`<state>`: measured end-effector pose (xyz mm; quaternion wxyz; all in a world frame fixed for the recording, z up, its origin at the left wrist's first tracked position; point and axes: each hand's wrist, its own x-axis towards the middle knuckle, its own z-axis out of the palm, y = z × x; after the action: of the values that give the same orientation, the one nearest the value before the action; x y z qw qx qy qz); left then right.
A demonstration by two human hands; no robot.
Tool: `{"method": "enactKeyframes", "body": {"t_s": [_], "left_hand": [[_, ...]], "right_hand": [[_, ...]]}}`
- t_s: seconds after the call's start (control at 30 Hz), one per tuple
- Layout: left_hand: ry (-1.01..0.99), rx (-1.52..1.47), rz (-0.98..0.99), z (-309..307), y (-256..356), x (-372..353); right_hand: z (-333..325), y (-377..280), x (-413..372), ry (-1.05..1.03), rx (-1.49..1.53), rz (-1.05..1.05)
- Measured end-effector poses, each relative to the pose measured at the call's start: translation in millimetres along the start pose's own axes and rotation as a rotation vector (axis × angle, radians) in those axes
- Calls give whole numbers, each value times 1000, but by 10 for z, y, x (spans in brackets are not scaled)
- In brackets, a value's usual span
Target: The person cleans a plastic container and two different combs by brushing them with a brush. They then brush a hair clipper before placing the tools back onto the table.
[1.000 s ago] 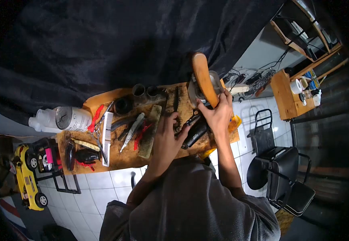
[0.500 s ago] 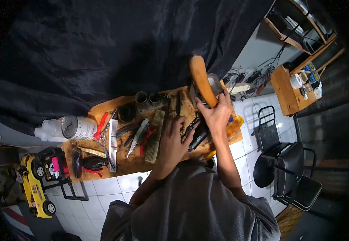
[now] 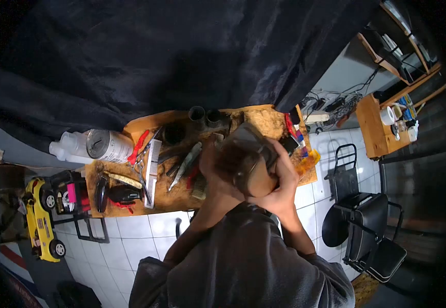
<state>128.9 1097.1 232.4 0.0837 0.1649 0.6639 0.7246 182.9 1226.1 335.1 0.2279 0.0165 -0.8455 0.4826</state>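
Wooden brush [image 3: 258, 180] | held above surface [image 3: 264, 118] | long axis points away from chest | right hand [image 3: 284, 192] wraps near end | left hand [image 3: 210, 172] beside far end, grip hidden

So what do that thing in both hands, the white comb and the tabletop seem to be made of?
The handheld tool, gripped by the left hand and right hand, looks like smooth tan wood, though blur leaves it open. The white comb looks like plastic: uniform matte white, fine even teeth. The tabletop seems to be bare wood board: orange-brown, mottled, worn.
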Motion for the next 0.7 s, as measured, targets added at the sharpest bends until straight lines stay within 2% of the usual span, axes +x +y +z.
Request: {"method": "enactKeyframes", "body": {"t_s": [0.03, 0.13, 0.23, 0.27, 0.3, 0.37, 0.47, 0.57, 0.7], "left_hand": [[6, -99, -34, -27, -56, -20], [180, -10, 69, -161, 138, -170], [304, 249, 145, -239, 448, -177], [343, 370, 243, -262, 411, -201], [382, 493, 342, -287, 366, -221], [392, 562, 357, -340, 240, -254], [397, 519, 380, -400, -6, -369], [379, 535, 364, -383, 27, -416], [317, 619, 328, -448, 117, -406]], "right_hand": [[33, -1, -26, -6, 43, 63], [170, 13, -64, -31, 78, 157], [279, -57, 1, -42, -12, 95], [276, -152, 51, -57, 66, 169], [291, -116, 66, -97, 32, 152], [324, -15, 76, -175, -36, 119], [337, -92, 116, -136, -32, 112], [305, -23, 66, -203, -35, 101], [338, 4, 78, -182, 26, 93]]}}
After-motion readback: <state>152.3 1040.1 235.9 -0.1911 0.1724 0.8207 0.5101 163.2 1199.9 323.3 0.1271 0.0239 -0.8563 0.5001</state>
